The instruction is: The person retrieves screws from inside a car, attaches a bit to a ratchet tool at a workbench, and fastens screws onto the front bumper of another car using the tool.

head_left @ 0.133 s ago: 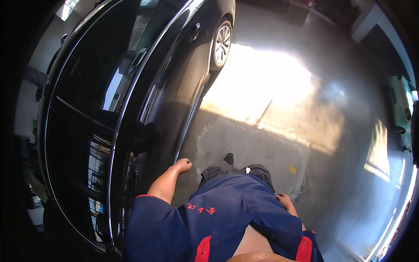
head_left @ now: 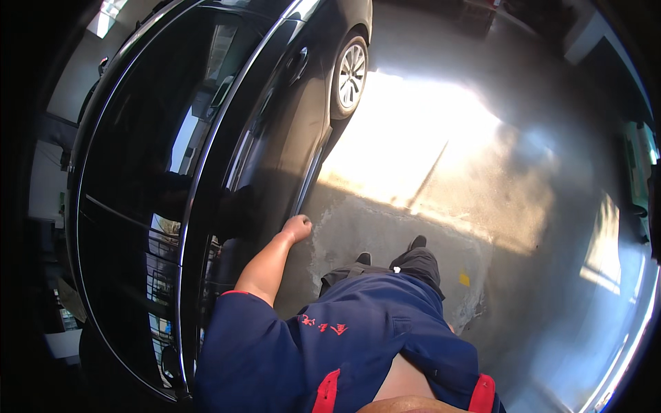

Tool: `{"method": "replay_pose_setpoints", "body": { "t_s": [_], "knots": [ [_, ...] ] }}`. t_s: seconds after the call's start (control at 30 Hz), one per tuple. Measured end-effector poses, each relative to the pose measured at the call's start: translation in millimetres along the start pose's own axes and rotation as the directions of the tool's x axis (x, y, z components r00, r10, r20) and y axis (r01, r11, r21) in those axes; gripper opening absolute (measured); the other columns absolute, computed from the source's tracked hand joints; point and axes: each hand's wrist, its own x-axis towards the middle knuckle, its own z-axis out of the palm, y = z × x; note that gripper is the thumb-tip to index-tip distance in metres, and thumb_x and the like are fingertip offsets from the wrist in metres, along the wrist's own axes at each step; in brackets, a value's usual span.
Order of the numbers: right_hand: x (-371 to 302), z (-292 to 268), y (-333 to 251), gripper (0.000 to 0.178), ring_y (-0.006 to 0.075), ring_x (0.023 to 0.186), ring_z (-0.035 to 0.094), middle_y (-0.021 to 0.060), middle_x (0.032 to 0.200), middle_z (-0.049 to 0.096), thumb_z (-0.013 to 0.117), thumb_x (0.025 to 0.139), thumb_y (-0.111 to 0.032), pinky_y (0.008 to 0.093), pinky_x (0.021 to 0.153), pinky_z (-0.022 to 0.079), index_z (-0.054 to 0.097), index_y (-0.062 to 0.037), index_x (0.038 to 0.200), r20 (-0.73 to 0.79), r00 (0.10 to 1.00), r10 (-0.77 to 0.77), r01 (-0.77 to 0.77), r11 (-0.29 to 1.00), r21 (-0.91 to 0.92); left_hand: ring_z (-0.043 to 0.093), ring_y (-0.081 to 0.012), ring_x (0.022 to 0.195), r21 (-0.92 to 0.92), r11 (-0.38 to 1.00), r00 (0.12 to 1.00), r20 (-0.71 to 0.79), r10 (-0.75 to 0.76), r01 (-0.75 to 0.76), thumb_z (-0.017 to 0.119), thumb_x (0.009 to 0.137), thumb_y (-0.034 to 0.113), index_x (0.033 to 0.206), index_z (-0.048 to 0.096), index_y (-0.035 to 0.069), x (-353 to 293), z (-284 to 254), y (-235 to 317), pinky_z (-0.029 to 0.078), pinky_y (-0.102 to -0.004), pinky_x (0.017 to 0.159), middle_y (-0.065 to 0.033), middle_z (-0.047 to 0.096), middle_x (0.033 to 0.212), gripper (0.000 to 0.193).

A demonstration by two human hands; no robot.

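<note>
My left hand (head_left: 298, 228) hangs out in front of me with its fingers curled into a loose fist, and nothing shows in it. It is beside the lower side of a black car (head_left: 279, 162), apparently apart from it. Of my right hand only a sliver of skin (head_left: 451, 328) shows past the edge of my dark blue shirt (head_left: 372, 313); its fingers are hidden. Both of my dark shoes (head_left: 417, 241) show on the floor below.
The car's wheel (head_left: 350, 77) stands ahead on the left. Bright sunlight falls across the concrete floor (head_left: 406, 138). A small yellow patch (head_left: 464, 277) marks the floor to my right. A pale green machine (head_left: 640, 179) stands at the far right edge.
My left hand has swung forward and slightly right. My right hand has dropped back behind the shirt. A second shoe has come into sight as I step along the car.
</note>
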Motion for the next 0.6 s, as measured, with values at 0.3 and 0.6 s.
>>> {"method": "replay_pose_setpoints", "body": {
  "t_s": [0.3,0.6],
  "knots": [
    [187.8,-182.9,-308.3,0.036,0.0189,0.074,0.065,0.0104,0.092,0.068,0.057,0.096,-0.020,0.0320,0.061,0.051,0.061,0.0018,0.124,0.017,1.000,0.003,-0.002,0.999,-0.036,0.045,-0.0374,0.134,0.070,0.998,0.879,-0.475,0.035,-0.002,0.058,0.085,0.031,0.138,0.054,0.001,239.3,-136.6,180.0,0.034,-0.0422,0.116,-0.0222,0.052,0.142,0.061],
    [394.6,-384.9,-557.6,0.041,0.0211,0.095,0.060,0.0086,0.107,0.065,0.051,0.100,-0.029,0.0378,0.084,0.048,0.055,-0.0089,0.135,-0.222,0.953,-0.205,0.254,0.942,0.218,0.030,-0.0406,0.143,-0.190,0.940,0.630,-0.702,-0.331,0.283,0.061,0.084,0.035,0.146,0.039,-0.003,386.5,-236.9,265.6,0.024,-0.0461,0.120,-0.0241,0.037,0.152,0.076]
  ]
}}
